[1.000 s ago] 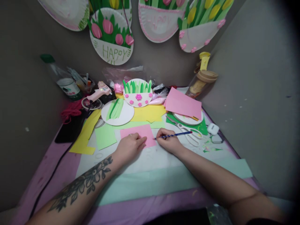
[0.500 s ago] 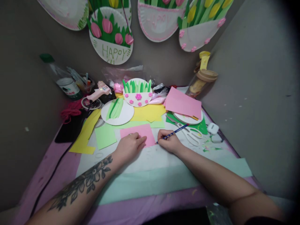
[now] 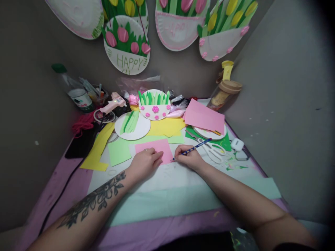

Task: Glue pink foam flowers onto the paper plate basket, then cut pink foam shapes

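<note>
A pink sheet of paper [image 3: 163, 148] lies on the white covering in front of me. My left hand [image 3: 147, 161] rests on its left part, fingers stretched over the paper and pressing it flat. A blue patterned pencil [image 3: 195, 147] is gripped in my right hand [image 3: 188, 157], its point touching near the paper's lower right corner. Beyond the paper stands a white paper-plate basket [image 3: 155, 106] with green leaves and pink flowers. Left of it, a white plate [image 3: 142, 129] carries green paper strips [image 3: 131, 122].
White-handled scissors [image 3: 213, 151] lie right of my right hand, near an earbud case [image 3: 237, 144]. Pink sheets [image 3: 205, 115] cover a plate at the back right. A pink glue gun [image 3: 114, 103], a bottle [image 3: 78, 97] and yellow paper [image 3: 95, 157] are on the left.
The pencil tip has shifted slightly left onto the paper's corner, with my right hand moving along. My left hand stays on the paper. The view has tilted up a little.
</note>
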A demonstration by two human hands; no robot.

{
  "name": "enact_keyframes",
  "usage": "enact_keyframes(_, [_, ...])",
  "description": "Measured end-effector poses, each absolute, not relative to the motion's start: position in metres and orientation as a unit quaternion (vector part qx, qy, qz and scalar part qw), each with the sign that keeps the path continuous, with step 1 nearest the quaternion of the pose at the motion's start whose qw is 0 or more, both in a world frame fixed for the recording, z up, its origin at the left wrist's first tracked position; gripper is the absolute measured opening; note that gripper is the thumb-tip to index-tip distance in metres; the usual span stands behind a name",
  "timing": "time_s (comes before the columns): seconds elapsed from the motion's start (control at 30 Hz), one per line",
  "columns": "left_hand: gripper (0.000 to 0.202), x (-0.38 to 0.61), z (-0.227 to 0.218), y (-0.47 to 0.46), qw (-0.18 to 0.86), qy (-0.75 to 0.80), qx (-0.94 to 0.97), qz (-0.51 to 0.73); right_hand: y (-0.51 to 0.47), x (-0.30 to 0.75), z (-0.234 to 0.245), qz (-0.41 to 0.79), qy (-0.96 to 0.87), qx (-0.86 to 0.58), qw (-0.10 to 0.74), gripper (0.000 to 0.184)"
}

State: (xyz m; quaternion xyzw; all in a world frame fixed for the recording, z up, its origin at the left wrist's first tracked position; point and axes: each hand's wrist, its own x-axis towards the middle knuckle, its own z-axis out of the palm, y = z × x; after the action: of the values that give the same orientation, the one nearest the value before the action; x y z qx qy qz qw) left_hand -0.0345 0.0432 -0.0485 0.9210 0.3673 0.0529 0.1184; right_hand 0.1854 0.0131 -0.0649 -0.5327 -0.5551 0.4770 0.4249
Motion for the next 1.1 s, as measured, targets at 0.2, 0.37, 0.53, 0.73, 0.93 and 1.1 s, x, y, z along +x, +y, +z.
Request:
enact_keyframes(0.2, [0.031, -0.037, -0.048, 0.046, 0.152, 0.363, 0.917, 0.063, 0.012, 0.185, -0.072, 0.453, -0.524, -0.548, 0.469, 0.027])
enact_keyframes(0.37, [0.032, -0.038, -0.045, 0.044, 0.152, 0.372, 0.914, 0.051, 0.008, 0.183, -0.074, 0.360, -0.565, -0.582, 0.462, 0.015])
enact_keyframes(0.53, [0.035, -0.038, -0.037, 0.032, 0.094, 0.409, 0.908, 0.022, 0.004, 0.176, -0.065, 0.462, -0.492, -0.548, 0.494, 0.015])
enact_keyframes(0.73, [0.031, -0.040, -0.027, 0.026, 0.059, 0.446, 0.893, 0.007, 0.001, 0.172, -0.064, 0.445, -0.473, -0.533, 0.542, 0.020])
enact_keyframes(0.93, [0.035, -0.061, -0.024, 0.030, 0.066, 0.517, 0.853, 0.013, -0.004, 0.169, -0.060, 0.559, -0.374, -0.480, 0.564, 0.026])
enact_keyframes(1.1, [0.036, -0.070, -0.027, 0.028, 0.091, 0.528, 0.844, 0.016, -0.002, 0.162, -0.063, 0.600, -0.344, -0.424, 0.585, 0.032])
